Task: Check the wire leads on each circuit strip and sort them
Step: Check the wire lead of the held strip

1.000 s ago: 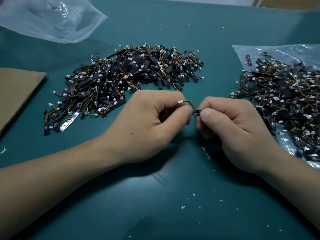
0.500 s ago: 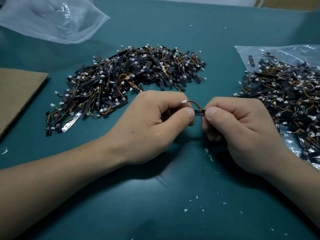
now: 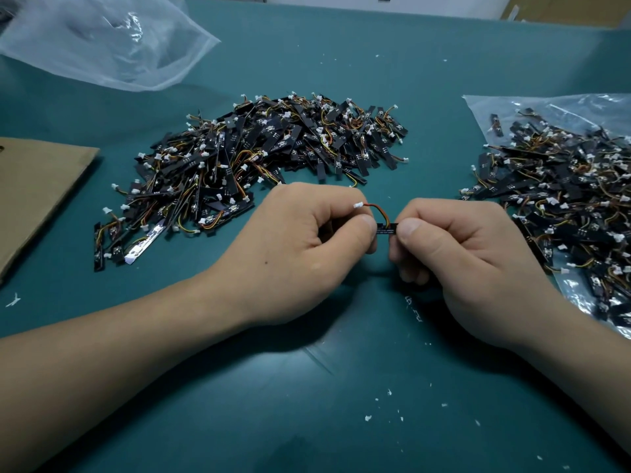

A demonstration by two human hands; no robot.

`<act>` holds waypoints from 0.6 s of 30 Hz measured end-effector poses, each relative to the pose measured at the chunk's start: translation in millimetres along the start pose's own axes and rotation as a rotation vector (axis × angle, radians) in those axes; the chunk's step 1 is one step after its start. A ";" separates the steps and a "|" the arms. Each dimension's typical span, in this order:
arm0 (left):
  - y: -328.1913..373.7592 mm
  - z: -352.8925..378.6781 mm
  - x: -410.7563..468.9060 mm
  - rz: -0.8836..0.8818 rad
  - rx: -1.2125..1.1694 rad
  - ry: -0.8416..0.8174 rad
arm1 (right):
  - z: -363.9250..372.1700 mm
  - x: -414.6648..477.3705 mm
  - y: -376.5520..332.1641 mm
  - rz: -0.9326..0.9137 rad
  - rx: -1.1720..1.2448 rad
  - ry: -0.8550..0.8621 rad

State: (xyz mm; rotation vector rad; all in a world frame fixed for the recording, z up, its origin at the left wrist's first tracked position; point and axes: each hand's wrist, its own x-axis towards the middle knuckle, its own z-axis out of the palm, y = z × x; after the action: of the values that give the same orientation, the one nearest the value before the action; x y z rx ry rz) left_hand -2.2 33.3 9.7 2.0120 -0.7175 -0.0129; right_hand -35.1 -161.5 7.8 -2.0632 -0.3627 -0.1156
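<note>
Black and narrow, the circuit strip (image 3: 387,229) is held level just above the green mat (image 3: 341,387), between the two hands and in front of the person. Only a short middle stretch of it shows, printed with tiny pale markings; both ends are hidden under thumbs. From its top edge a thin bundle of red, orange and yellow wires (image 3: 377,209) arcs up and to the left, ending in a small white plug (image 3: 359,205) that rests against the left hand's knuckle. The left hand (image 3: 300,247) pinches the strip's left end, its fingers curled in tight; the right hand (image 3: 467,257) pinches the other end the same way. A loose heap of similar strips (image 3: 259,165) lies on the mat beyond the hands, and another heap (image 3: 563,199) sits on a clear plastic bag (image 3: 512,107) to the right.
</note>
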 end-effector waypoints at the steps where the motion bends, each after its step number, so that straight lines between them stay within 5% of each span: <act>1: 0.2 -0.1 0.3 0.001 0.006 -0.002 | -0.2 -0.1 -0.2 0.002 -0.001 -0.001; 18: -1.9 -1.6 2.8 0.002 -0.012 -0.015 | -0.5 1.4 1.7 -0.015 -0.084 -0.003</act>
State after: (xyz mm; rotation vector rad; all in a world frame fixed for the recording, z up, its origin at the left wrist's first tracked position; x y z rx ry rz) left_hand 1.5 33.8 9.8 2.0016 -0.7271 -0.0313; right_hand -33.3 -162.4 6.9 -2.1435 -0.3810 -0.1393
